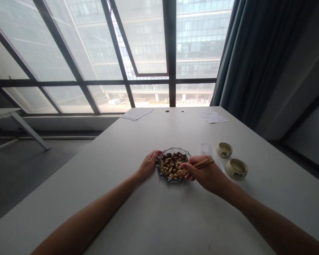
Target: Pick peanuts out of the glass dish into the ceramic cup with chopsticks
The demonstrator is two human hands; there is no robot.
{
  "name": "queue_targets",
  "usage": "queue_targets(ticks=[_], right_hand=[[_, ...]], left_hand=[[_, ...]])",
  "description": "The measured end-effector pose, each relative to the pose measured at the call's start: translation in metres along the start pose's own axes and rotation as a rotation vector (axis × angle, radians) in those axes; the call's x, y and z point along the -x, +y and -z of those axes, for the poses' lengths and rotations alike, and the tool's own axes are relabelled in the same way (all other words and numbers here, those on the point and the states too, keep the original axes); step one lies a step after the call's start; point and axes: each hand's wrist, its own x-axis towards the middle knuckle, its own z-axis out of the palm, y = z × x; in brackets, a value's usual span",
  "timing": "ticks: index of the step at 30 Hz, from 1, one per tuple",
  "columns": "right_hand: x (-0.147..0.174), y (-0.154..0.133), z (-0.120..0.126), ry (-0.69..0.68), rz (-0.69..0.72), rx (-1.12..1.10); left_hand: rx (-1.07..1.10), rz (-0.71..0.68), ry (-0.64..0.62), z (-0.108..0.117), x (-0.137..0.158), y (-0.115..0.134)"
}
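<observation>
A scalloped clear glass bowl [173,181] stands on the table in front of me, with peanuts in their shells [170,165] at its near side and dark seeds or nuts [177,156] at the back. My left hand [149,163] grips the bowl's left rim, fingers curled against the glass. In my right hand [203,173] is a pair of wooden chopsticks [199,164], held between thumb and fingers, their tips down among the peanuts. Whether a peanut is pinched between the tips I cannot tell. Part of the bowl's right rim is hidden behind my right hand.
Right of the bowl stand two beige ceramic cups with dark characters, one farther back [224,150] and one nearer [236,168]. A clear plastic container [206,148] sits behind my right hand. Papers lie at the table's far left [137,114] and far right [213,117].
</observation>
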Motion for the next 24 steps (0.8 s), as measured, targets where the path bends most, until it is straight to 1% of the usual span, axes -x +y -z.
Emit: queue_targets(ticks=[6,12,20,24], right_hand=[[0.004,-0.004,0.001,0.022,0.055,0.052],[0.005,-0.007,0.005,0.021,0.035,0.066],[0.005,0.001,-0.008,-0.012,0.053,0.096],[0.005,0.004,-0.009,-0.005,0.065,0.084]], left_hand=[[-0.016,0.000,0.013,0.000,0.000,0.002],[-0.012,-0.001,0.017,0.000,0.001,0.004],[-0.007,0.001,0.015,0.000,0.000,0.002],[-0.001,0.001,0.014,-0.001,0.000,0.002]])
